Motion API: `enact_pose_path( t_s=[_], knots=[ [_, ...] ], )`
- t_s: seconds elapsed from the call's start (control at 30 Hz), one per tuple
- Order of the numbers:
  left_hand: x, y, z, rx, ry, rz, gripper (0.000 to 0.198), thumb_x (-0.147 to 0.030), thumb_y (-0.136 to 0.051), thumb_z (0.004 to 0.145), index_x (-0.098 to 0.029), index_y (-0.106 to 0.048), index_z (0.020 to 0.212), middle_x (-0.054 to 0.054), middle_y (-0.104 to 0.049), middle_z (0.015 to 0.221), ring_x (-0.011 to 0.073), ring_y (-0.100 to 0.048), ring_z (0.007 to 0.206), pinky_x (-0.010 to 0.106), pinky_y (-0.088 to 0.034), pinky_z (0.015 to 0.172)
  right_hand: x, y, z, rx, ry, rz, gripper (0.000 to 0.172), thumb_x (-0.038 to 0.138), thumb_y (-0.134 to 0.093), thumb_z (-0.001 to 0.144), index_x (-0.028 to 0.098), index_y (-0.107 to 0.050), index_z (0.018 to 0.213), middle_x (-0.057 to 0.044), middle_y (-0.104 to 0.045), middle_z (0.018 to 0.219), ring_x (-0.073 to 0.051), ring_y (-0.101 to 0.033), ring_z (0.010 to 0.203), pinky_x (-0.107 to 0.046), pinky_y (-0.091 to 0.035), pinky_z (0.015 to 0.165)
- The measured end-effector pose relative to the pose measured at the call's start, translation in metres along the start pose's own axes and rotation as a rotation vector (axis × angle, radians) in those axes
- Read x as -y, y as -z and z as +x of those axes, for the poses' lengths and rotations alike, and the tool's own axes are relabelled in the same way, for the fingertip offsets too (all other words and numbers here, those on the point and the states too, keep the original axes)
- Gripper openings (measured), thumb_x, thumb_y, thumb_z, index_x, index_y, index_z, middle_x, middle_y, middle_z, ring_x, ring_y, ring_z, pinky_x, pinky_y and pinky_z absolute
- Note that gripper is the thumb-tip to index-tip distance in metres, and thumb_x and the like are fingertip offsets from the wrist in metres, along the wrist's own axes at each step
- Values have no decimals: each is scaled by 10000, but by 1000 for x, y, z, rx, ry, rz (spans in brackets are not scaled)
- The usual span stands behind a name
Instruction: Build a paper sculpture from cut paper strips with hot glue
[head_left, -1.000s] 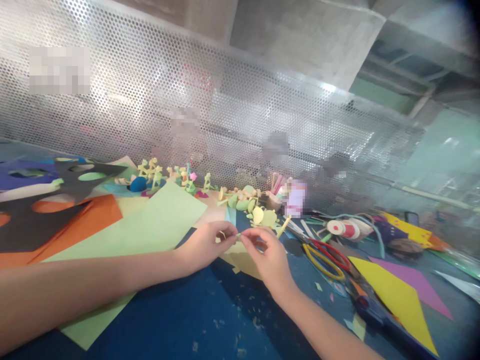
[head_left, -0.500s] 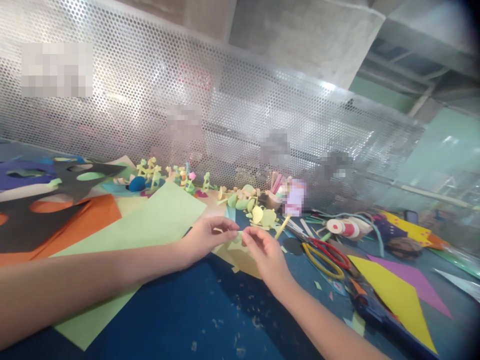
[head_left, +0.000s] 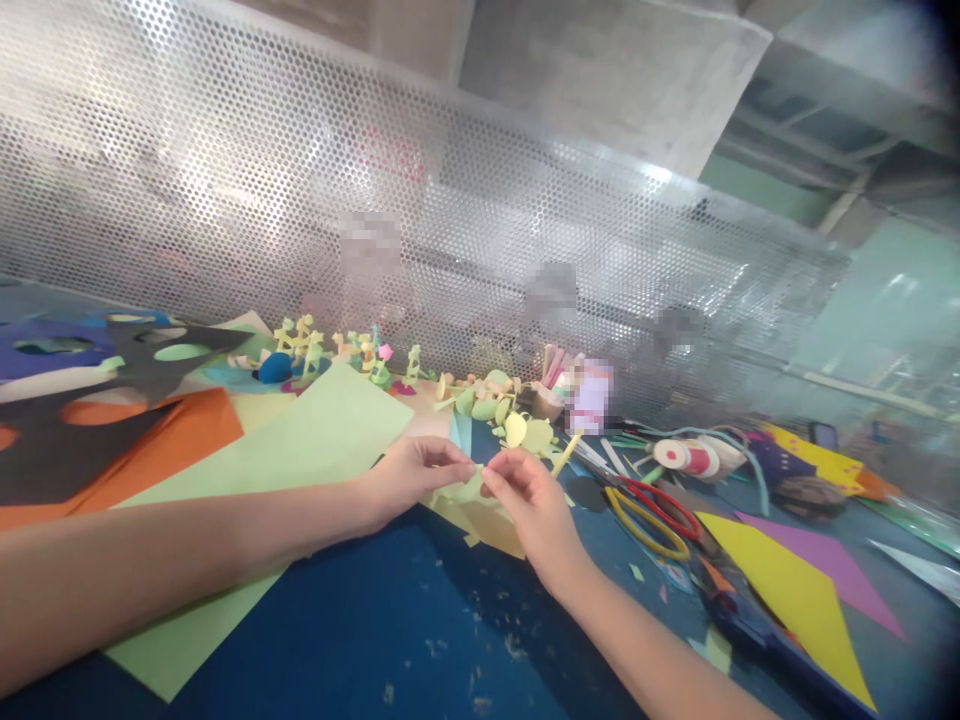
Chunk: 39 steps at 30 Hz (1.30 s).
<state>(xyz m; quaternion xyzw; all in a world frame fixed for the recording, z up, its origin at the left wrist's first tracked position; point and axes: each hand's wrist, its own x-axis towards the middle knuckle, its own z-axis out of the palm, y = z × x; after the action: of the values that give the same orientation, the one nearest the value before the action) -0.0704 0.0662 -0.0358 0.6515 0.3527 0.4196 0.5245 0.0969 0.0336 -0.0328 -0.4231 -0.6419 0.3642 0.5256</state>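
Observation:
My left hand and my right hand meet over the blue table, both pinching a small light green paper piece between thumb and fingers. The piece hangs just above a yellow paper sheet lying flat under the hands. A large light green sheet lies beneath my left forearm.
Small paper figures and green cut-outs stand along a perforated metal screen. Scissors with red and yellow handles, a spool, orange paper, black paper and yellow and purple sheets lie around.
The hands have shifted slightly and the small green piece between the fingertips now shows more clearly; otherwise little has moved.

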Motion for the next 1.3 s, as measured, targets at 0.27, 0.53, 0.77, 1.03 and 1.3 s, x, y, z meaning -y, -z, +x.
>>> enact_pose_path(
  t_s=[0.27, 0.53, 0.77, 1.03, 1.3],
  knots=[
    [1, 0, 0, -40, 23, -41, 250, -410, -673, 665, -166, -648, 712, -6, -605, 699, 128, -512, 684, 243, -367, 665, -1, 0, -1, 0, 40, -58, 145, 333, -575, 777, 193, -545, 799, -6, -598, 722, -151, -599, 695, -284, -497, 697],
    [-1, 1, -1, -79, 42, -72, 264, -417, -669, 659, -159, -639, 705, -10, -578, 678, 130, -507, 686, 244, -362, 664, -5, -4, -6, 11, 234, -249, 130, 212, -571, 765, 224, -613, 887, -18, -622, 907, -153, -625, 805, -293, -506, 797],
    [1, 1, 0, -38, 20, -76, 174, -343, -665, 660, -182, -671, 725, -2, -647, 730, 151, -554, 717, 248, -392, 672, 0, -2, -8, -43, 163, -273, 119, 316, -572, 776, 209, -624, 789, -30, -654, 810, -180, -628, 736, -311, -512, 720],
    [-1, 1, -1, -20, 11, -103, 193, -363, -684, 663, -179, -664, 719, -2, -653, 747, 142, -553, 730, 252, -393, 723, -5, -1, -4, -46, 63, -170, 124, 319, -582, 767, 201, -559, 794, -11, -601, 780, -158, -595, 737, -267, -488, 695],
    [-4, -1, -2, -3, 27, -68, 240, -378, -711, 625, -186, -655, 758, -8, -652, 760, 144, -572, 745, 250, -404, 711, -4, 0, -1, -40, 62, -151, 140, 329, -592, 758, 192, -567, 770, -16, -596, 756, -163, -580, 728, -267, -482, 682]
  ],
)
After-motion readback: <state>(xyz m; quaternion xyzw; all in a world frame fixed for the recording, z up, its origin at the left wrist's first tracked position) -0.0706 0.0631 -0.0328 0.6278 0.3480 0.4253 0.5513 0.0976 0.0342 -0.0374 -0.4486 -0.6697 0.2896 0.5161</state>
